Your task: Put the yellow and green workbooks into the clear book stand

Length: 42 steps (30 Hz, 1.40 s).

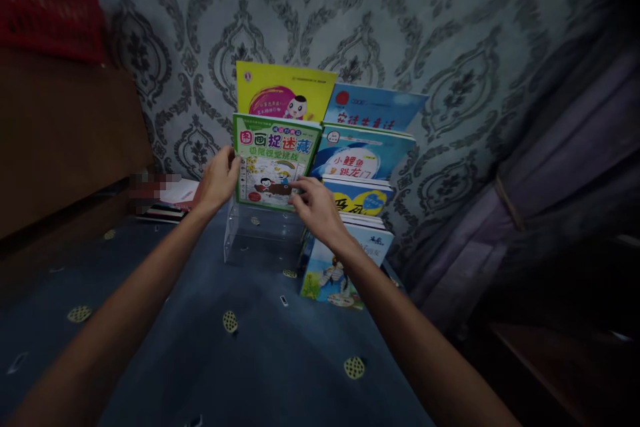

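Note:
A green children's book (273, 163) with a cartoon cover leans upright in a clear acrylic stand (260, 230). My left hand (220, 177) is closed on the book's left edge. Against the lower right of its cover rest the fingertips of my right hand (320, 210), slightly bent and apart. Behind the green book rises a yellow book (280, 90). The right-hand column of the stand holds a blue book (377, 107) at the top, a blue fish-story book (360, 153), a yellow-and-blue book (363, 200) and a pale blue book (333, 273) lowest, partly covered by my right forearm.
Dark blue patterned cloth (260, 367) covers the surface. Several books (173, 193) lie stacked at left beside a brown wooden cabinet (65, 140) with a red basket (50, 3) on it. Patterned wallpaper (350, 13) stands behind; a tied purple curtain (480, 227) hangs at right.

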Tool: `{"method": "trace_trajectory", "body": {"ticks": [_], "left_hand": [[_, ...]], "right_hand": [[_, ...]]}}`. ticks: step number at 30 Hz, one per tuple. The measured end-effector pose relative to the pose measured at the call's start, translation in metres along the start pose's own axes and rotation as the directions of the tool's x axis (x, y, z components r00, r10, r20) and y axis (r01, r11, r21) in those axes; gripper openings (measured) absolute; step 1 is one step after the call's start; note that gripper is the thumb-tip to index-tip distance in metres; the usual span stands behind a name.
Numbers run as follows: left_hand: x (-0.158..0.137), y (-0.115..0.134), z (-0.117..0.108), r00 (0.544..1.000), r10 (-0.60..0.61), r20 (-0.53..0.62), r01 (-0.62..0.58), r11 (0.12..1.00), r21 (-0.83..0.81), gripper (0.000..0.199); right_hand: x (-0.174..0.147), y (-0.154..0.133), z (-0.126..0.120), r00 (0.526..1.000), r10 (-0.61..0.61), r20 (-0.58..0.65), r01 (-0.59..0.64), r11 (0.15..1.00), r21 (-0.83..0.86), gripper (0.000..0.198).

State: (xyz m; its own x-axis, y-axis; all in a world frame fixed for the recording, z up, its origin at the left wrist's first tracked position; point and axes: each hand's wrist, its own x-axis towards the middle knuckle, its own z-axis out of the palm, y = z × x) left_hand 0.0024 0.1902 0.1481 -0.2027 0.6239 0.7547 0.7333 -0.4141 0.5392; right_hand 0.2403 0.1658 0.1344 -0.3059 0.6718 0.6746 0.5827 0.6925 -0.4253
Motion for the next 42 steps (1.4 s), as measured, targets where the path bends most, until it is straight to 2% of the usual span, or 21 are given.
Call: {"method": "trace_trajectory", "body": {"ticks": [4, 7, 16, 26, 36, 42], "left_hand": [[0.002, 0.003, 0.003, 0.999, -0.045, -0.012, 0.046, 0.992, 0.120, 0.016], [0.003, 0.001, 0.005, 0.998, -0.065, -0.021, 0.067, 0.987, 0.143, 0.022], [-0.001, -0.008, 0.007, 1.000, -0.018, -0.015, 0.020, 0.992, 0.128, 0.020], [-0.003, 0.000, 0.000, 0.998, 0.053, -0.023, -0.051, 0.996, 0.078, 0.019], [-0.017, 0.008, -0.010, 0.999, 0.019, 0.033, -0.022, 0.996, 0.092, 0.015], [-0.020, 0.007, -0.011, 0.999, 0.028, 0.023, -0.030, 0.997, 0.067, 0.016]], "right_hand": [[0.007, 0.003, 0.008, 1.000, 0.022, 0.022, -0.022, 1.000, -0.006, 0.028], [0.009, 0.006, 0.013, 0.999, 0.029, 0.022, -0.028, 0.999, -0.045, 0.027], [0.006, 0.011, 0.017, 0.999, 0.031, 0.021, -0.030, 0.999, -0.025, 0.028], [-0.003, -0.003, 0.008, 1.000, 0.009, 0.013, -0.010, 1.000, 0.011, 0.026], [-0.015, -0.010, 0.003, 0.998, 0.037, 0.043, -0.038, 0.999, 0.003, 0.027], [-0.019, -0.009, 0.005, 0.997, 0.056, 0.052, -0.057, 0.998, 0.018, 0.028]]}}
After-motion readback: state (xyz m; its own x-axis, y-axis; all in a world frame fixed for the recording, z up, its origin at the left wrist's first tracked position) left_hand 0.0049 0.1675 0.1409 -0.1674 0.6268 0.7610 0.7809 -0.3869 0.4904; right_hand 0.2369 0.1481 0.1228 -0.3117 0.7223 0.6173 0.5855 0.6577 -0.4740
